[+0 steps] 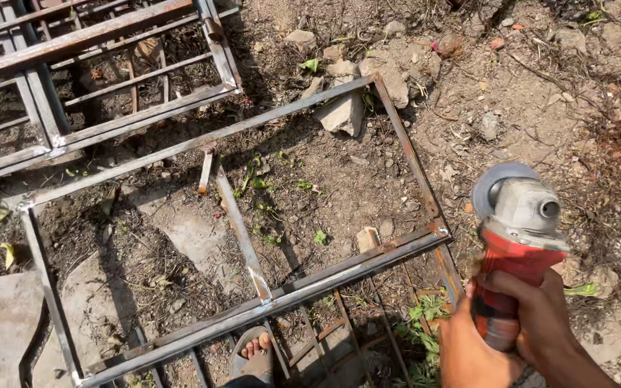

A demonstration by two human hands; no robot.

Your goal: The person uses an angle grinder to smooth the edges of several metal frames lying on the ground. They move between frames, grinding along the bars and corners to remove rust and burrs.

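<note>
Grinder held beside the frame

We grip the grinder (pixel 517 244) with both hands closed around it, lower right; the frame (pixel 253 223) corner lies just left.

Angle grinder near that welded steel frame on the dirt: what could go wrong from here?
1. The foot in an open sandal sits right beside the frame; sparks or a slipped disc could likely hit bare toes.
2. Both hands, right hand and left hand, grip the grinder bare, so burrs and sparks may cut or burn.
3. The frame rests on stones and uneven ground, so it might rock under pressure.
</note>
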